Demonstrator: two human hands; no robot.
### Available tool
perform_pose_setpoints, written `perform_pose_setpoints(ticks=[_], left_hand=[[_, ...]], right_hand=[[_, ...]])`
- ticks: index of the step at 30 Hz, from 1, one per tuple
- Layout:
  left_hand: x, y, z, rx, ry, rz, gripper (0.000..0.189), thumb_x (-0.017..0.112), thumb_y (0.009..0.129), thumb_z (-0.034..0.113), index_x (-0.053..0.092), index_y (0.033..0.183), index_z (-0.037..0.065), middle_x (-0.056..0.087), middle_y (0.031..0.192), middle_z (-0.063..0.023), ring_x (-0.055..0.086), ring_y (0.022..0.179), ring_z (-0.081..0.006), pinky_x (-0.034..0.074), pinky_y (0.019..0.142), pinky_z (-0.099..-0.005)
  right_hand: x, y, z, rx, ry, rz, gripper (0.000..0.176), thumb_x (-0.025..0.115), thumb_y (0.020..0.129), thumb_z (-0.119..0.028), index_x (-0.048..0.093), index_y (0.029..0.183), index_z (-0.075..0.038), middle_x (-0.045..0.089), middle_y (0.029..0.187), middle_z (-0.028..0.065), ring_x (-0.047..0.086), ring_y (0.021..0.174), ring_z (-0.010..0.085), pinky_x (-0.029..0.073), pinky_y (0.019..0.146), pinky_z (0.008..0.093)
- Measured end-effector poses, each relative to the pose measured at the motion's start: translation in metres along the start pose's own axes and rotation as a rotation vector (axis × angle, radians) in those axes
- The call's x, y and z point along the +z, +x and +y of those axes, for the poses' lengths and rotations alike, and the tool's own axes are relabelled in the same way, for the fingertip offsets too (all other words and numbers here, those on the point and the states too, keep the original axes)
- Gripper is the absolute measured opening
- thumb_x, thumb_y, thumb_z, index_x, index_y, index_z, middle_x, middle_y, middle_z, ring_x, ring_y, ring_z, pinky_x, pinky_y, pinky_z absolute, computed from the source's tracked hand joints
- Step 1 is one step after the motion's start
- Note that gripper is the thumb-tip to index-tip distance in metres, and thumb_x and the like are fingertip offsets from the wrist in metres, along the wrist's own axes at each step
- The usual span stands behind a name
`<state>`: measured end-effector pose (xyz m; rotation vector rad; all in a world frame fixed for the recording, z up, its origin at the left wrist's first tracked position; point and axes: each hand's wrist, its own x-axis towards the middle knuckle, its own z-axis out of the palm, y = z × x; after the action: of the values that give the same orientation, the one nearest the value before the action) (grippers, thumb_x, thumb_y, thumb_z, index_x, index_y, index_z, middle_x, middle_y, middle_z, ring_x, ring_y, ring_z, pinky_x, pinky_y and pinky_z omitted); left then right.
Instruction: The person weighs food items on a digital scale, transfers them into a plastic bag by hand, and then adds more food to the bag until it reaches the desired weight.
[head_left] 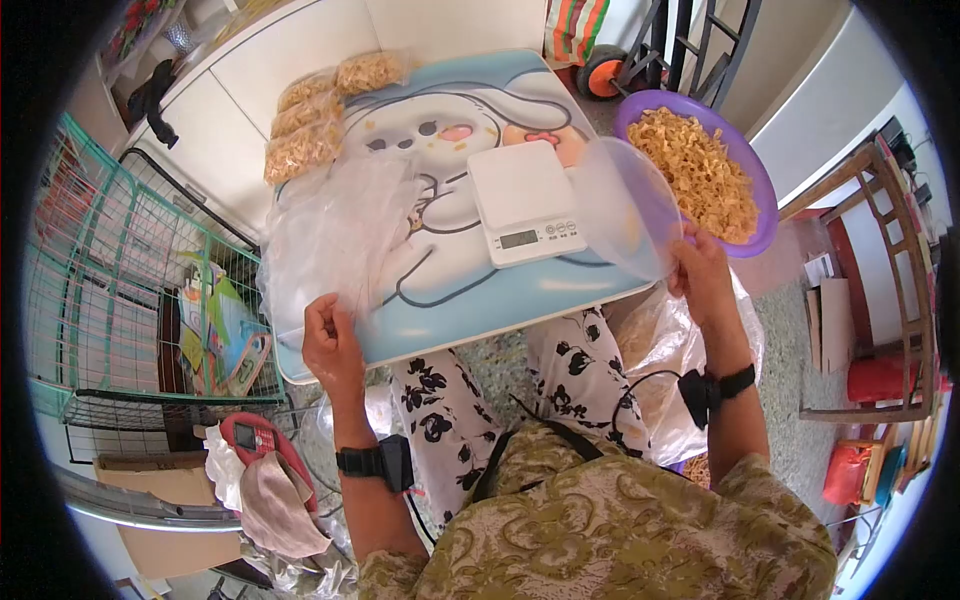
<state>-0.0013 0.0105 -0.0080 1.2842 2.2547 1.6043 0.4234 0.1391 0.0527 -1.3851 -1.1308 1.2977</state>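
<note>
My right hand (697, 265) is closed on the rim of a translucent round plastic dish (630, 212), which is tilted at the right edge of the table. Just left of the dish, a white kitchen scale (522, 200) rests on the table with nothing on its platform; its display is too small to read. My left hand (334, 345) has curled fingers at the near-left table edge, by a pile of clear plastic bags (330, 235). Whether it pinches a bag corner is hidden. Several filled bags (303, 132) of yellowish dried pieces lie at the back left.
The low table (450, 335) has a cartoon-printed top. A purple basin (765, 205) of yellowish dried pieces (695, 170) stands to its right. Green wire cages (130, 290) stand at the left. Below the table's right edge lies a big clear plastic sack (665, 345).
</note>
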Motion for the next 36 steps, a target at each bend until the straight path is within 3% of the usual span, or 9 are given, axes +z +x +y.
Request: perform_pose_setpoints(ticks=[2, 8, 12, 17, 23, 30, 33, 36], left_hand=[[0.0, 0.0, 0.001, -0.002, -0.008, -0.004, 0.016, 0.057, 0.093, 0.013, 0.061, 0.105, 0.002, 0.06, 0.079, -0.0017, 0.053, 0.07, -0.009, 0.046, 0.065, -0.0247], [0.001, 0.0, -0.001, 0.002, -0.006, 0.027, 0.014, 0.057, 0.092, 0.009, 0.062, 0.103, 0.001, 0.061, 0.079, -0.0034, 0.055, 0.067, -0.0099, 0.047, 0.064, -0.0249], [-0.001, 0.0, 0.0, 0.02, 0.015, 0.011, 0.014, 0.057, 0.092, 0.009, 0.062, 0.103, 0.002, 0.062, 0.08, -0.0048, 0.057, 0.068, -0.0111, 0.048, 0.064, -0.0261], [0.0, 0.0, 0.004, -0.005, 0.019, 0.002, 0.014, 0.057, 0.092, 0.01, 0.062, 0.102, 0.002, 0.063, 0.079, -0.0057, 0.058, 0.067, -0.0121, 0.049, 0.063, -0.0272], [0.0, 0.0, 0.002, -0.012, 0.007, -0.005, 0.015, 0.058, 0.093, 0.012, 0.061, 0.103, 0.001, 0.06, 0.08, -0.0012, 0.053, 0.07, -0.0077, 0.047, 0.065, -0.023], [0.001, 0.0, 0.002, 0.0, -0.02, 0.001, 0.014, 0.058, 0.094, 0.011, 0.061, 0.102, 0.0, 0.057, 0.079, 0.0014, 0.047, 0.068, -0.0048, 0.042, 0.062, -0.0198], [0.002, 0.001, -0.002, -0.003, -0.024, 0.001, 0.014, 0.058, 0.094, 0.01, 0.061, 0.102, 0.0, 0.056, 0.079, 0.0015, 0.047, 0.068, -0.0046, 0.041, 0.062, -0.0199], [0.003, 0.001, -0.002, 0.013, -0.043, 0.013, 0.014, 0.058, 0.093, 0.01, 0.062, 0.102, 0.0, 0.058, 0.079, -0.0008, 0.05, 0.068, -0.0066, 0.044, 0.063, -0.022]], right_hand=[[0.009, 0.012, -0.016, -0.089, -0.036, -0.051, 0.022, 0.057, 0.091, -0.019, 0.054, 0.106, -0.004, 0.054, 0.066, -0.0004, 0.046, 0.045, 0.0056, 0.034, 0.04, 0.0203], [0.065, 0.056, -0.042, -0.145, -0.036, -0.194, 0.027, 0.06, 0.089, -0.018, 0.051, 0.108, -0.001, 0.055, 0.068, 0.0024, 0.048, 0.046, 0.0076, 0.035, 0.038, 0.0217], [0.09, 0.071, -0.038, -0.097, -0.065, -0.152, 0.031, 0.062, 0.087, -0.016, 0.049, 0.11, 0.0, 0.055, 0.07, 0.0038, 0.05, 0.046, 0.0088, 0.037, 0.038, 0.0229], [0.095, 0.066, -0.042, -0.098, -0.069, -0.176, 0.057, 0.066, 0.084, -0.015, 0.037, 0.128, 0.006, 0.06, 0.071, 0.0097, 0.054, 0.048, 0.0133, 0.041, 0.038, 0.0268], [0.101, 0.052, -0.043, -0.124, -0.042, -0.222, 0.067, 0.067, 0.088, -0.018, 0.03, 0.138, 0.006, 0.058, 0.072, 0.0075, 0.053, 0.049, 0.0101, 0.041, 0.041, 0.0235], [0.105, 0.047, -0.032, -0.115, 0.081, -0.275, 0.066, 0.065, 0.09, -0.023, 0.029, 0.137, 0.006, 0.061, 0.072, 0.0106, 0.055, 0.05, 0.0128, 0.043, 0.04, 0.0252], [0.101, 0.044, -0.033, -0.094, -0.01, -0.152, 0.059, 0.061, 0.094, -0.027, 0.033, 0.138, 0.001, 0.061, 0.077, 0.0088, 0.053, 0.051, 0.0096, 0.041, 0.043, 0.0226], [0.084, 0.052, -0.003, -0.237, -0.01, -0.018, 0.054, 0.057, 0.095, -0.028, 0.037, 0.134, 0.002, 0.062, 0.074, 0.0093, 0.053, 0.049, 0.0098, 0.04, 0.04, 0.0229]])
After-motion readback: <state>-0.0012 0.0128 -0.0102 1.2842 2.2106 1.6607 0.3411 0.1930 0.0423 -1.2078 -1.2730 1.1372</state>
